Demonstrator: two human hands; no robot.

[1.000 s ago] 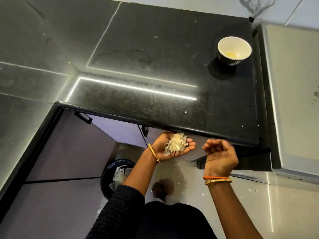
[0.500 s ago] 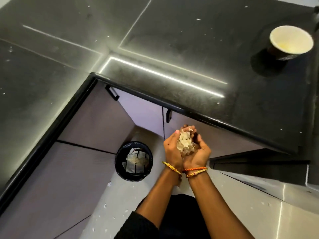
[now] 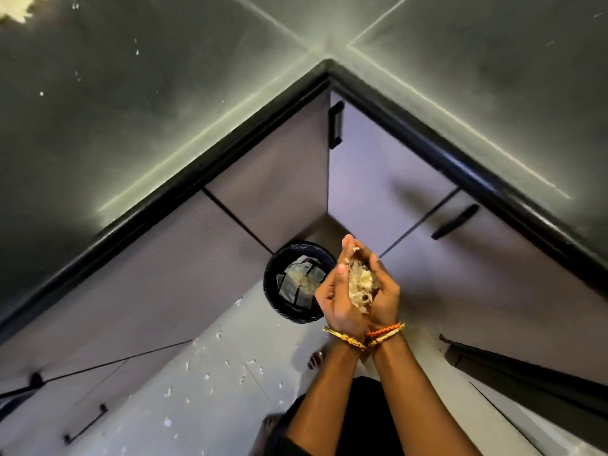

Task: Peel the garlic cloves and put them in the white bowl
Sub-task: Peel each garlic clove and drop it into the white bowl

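Note:
My left hand (image 3: pixel 337 292) and my right hand (image 3: pixel 386 291) are pressed together side by side, below the counter's inner corner. Cupped between them is a pale, flaky heap of garlic peels (image 3: pixel 360 284), with the fingers of both hands curled up round it. The hands hover just right of a round black bin (image 3: pixel 279 302) that stands on the floor and holds crumpled wrappers and some peel. The white bowl is out of view, and I see no cloves.
A dark L-shaped counter (image 3: pixel 164 110) wraps the corner above grey cabinet doors with black handles (image 3: pixel 335 125). Bits of peel (image 3: pixel 227 362) litter the pale floor. A pale heap of peel (image 3: pixel 14 8) shows at the counter's top left edge.
The view has swung left and down, and the white bowl has left the frame. My cupped hands, still holding the peels, are now closer to the bin.

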